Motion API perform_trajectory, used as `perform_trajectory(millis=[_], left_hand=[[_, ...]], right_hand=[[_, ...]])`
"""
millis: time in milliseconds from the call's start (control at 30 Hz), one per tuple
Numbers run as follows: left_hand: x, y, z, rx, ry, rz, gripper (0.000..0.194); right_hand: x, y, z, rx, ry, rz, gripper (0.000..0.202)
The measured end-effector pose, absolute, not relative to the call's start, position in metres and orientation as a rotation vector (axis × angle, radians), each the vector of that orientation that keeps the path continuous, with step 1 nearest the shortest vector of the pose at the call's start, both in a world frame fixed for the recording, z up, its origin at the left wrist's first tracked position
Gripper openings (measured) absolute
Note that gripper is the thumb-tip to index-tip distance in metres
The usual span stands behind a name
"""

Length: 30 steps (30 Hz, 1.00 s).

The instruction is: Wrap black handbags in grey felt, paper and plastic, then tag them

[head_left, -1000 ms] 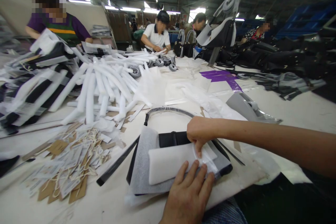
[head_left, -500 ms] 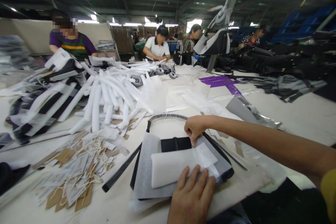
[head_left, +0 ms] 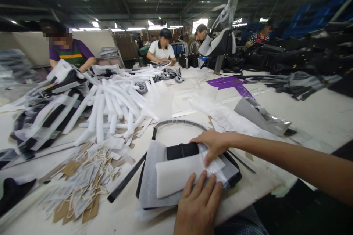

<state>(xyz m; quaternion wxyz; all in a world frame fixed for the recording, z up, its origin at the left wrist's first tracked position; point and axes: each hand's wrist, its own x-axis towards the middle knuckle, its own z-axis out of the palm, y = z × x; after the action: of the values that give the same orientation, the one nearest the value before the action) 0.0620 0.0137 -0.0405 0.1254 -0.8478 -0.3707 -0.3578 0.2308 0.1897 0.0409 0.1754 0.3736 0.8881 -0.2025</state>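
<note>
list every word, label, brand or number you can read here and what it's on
No text can be read anywhere.
White and brown paper hang tags: any print is too small and blurred to read.
Rectangular black handbag: no lettering can be made out.
Glossy purple strips: none can be made out.

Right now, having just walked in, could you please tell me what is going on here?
One person is handling a black bag, partly covered by a pale sheet with a white pad on top. The left hand lies spread at the pad's lower edge; the right hand rests on clear film near its right end. Tags lie on the table to the left.
</note>
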Motion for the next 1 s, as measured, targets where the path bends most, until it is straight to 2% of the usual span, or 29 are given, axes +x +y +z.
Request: perform_trajectory(millis=[67, 167, 400, 500, 667, 767, 867, 1000], left_hand=[[0.062, 0.013, -0.04, -2.494, -1.101, -1.036, 0.039], [0.063, 0.012, -0.042, -2.533, -1.138, -1.018, 0.041], [0.059, 0.007, -0.046, -2.644, -1.197, -0.892, 0.055], [0.055, 0.006, -0.039, -2.697, -1.19, -0.815, 0.059], [0.049, 0.005, -0.018, -2.779, -1.146, -0.674, 0.054], [0.03, 0.004, -0.009, -2.683, -1.043, -0.636, 0.051], [-0.004, 0.003, -0.001, -2.526, -1.014, -0.534, 0.049], [-0.049, 0.008, 0.009, -2.556, -1.135, -0.261, 0.076]], right_hand=[[0.228, 0.197, 0.037, 1.058, 2.476, -0.651, 0.113], [0.228, 0.208, 0.036, 1.042, 2.472, -0.804, 0.103], [0.236, 0.215, 0.029, 0.997, 2.58, -1.008, 0.053], [0.239, 0.202, 0.033, 1.14, 2.717, -0.927, 0.043], [0.253, 0.128, 0.038, 1.43, 3.049, -0.72, 0.042], [0.266, 0.077, 0.024, 1.211, 3.3, -0.61, 0.036], [0.275, 0.05, 0.004, 1.069, 3.398, -0.3, 0.054], [0.279, 0.04, -0.012, 1.075, 3.434, -0.012, 0.066]])
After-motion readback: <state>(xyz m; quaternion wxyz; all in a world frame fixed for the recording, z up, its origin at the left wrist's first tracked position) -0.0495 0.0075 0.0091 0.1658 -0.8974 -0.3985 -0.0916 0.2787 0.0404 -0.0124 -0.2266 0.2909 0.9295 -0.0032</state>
